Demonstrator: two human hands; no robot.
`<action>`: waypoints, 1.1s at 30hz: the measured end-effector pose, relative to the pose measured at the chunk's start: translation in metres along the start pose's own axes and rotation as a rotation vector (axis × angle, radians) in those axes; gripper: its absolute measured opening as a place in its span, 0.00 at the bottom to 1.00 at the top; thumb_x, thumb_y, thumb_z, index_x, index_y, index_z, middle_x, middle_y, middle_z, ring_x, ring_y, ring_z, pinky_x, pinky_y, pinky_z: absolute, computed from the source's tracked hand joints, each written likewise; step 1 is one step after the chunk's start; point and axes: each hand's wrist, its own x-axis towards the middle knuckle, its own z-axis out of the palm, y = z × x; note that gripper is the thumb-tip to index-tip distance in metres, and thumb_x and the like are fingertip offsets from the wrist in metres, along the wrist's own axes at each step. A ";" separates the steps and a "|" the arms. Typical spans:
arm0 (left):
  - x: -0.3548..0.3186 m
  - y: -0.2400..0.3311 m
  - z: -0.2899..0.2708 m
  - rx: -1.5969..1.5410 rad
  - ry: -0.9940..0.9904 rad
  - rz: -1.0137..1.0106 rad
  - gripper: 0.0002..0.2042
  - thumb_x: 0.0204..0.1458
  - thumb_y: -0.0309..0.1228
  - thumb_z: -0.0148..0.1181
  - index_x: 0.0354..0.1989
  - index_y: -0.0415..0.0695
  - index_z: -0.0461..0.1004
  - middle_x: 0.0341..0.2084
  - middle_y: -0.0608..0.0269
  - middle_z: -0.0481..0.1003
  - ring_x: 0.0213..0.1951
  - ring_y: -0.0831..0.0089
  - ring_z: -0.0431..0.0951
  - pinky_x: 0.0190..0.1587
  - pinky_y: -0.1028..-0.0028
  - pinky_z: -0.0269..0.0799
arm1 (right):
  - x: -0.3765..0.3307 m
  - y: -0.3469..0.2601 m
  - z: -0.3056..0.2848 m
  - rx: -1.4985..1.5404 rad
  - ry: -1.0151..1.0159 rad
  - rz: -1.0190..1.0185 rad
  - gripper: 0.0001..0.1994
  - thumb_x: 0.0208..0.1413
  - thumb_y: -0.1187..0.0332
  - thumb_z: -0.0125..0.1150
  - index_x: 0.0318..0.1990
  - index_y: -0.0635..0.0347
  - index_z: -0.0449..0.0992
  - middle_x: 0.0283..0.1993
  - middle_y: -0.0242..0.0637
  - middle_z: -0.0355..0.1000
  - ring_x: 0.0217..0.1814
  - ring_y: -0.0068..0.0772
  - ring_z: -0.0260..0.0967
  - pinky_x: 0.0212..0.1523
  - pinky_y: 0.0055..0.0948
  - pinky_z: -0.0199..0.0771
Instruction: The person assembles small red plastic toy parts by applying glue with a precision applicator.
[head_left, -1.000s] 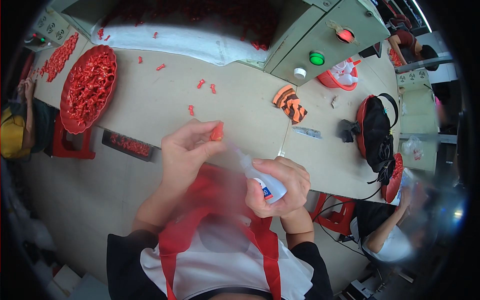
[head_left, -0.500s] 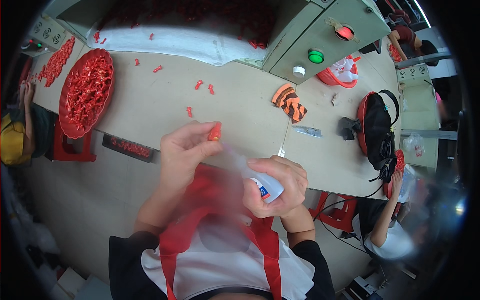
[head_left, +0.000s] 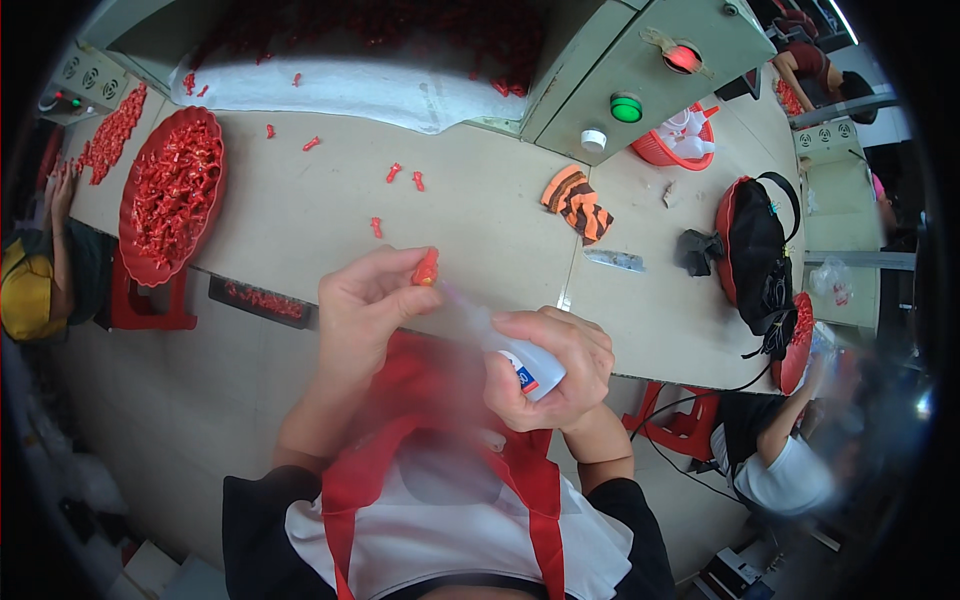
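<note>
Between thumb and fingertips, my left hand (head_left: 365,305) pinches a small red figure-like piece (head_left: 427,268) with a yellowish spot at its lower end. My right hand (head_left: 560,365) is wrapped round a translucent white squeeze bottle (head_left: 541,372) with a blue-and-red label. Its thin nozzle points at the red piece; blur hides whether the tip touches it. Several similar red pieces (head_left: 394,173) lie loose on the table beyond my left hand. At the left, a red scalloped tray (head_left: 215,200) is heaped with more of them.
A pale green machine (head_left: 570,110) with lit buttons stands at the back, white sheeting (head_left: 330,103) before it. An orange-brown striped cloth (head_left: 577,205), a flat blade-like strip (head_left: 614,260), a red basket (head_left: 655,153) of bottles and a black bag (head_left: 750,240) are rightward. Co-workers sit at both sides.
My hands hold nearly the same pose, bottle nozzle still by the red piece. The right-hand co-worker's hand has left the red tray beside the bag. The left-hand co-worker's hands have shifted toward the red pile.
</note>
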 end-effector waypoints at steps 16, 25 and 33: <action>0.001 0.004 -0.050 -0.019 0.213 0.136 0.14 0.41 0.15 0.59 0.40 0.31 0.73 0.27 0.61 0.75 0.28 0.80 0.73 0.34 0.80 0.70 | 0.052 0.102 0.086 0.395 -0.250 0.918 0.11 0.43 0.72 0.59 0.35 0.66 0.71 0.31 0.41 0.73 0.32 0.34 0.73 0.31 0.30 0.72; 0.000 0.005 -0.047 -0.040 0.178 0.085 0.13 0.41 0.15 0.60 0.39 0.33 0.73 0.28 0.62 0.75 0.29 0.79 0.73 0.33 0.80 0.70 | 0.073 0.097 0.092 -0.451 -0.517 0.415 0.14 0.43 0.66 0.61 0.36 0.66 0.74 0.26 0.45 0.73 0.30 0.40 0.72 0.34 0.33 0.70; 0.002 -0.007 -0.020 0.125 -0.013 0.085 0.14 0.41 0.15 0.61 0.40 0.33 0.73 0.33 0.62 0.72 0.34 0.77 0.73 0.38 0.77 0.73 | 0.028 0.038 0.027 0.855 -0.136 0.923 0.13 0.49 0.77 0.54 0.43 0.70 0.71 0.31 0.39 0.71 0.27 0.29 0.70 0.23 0.25 0.68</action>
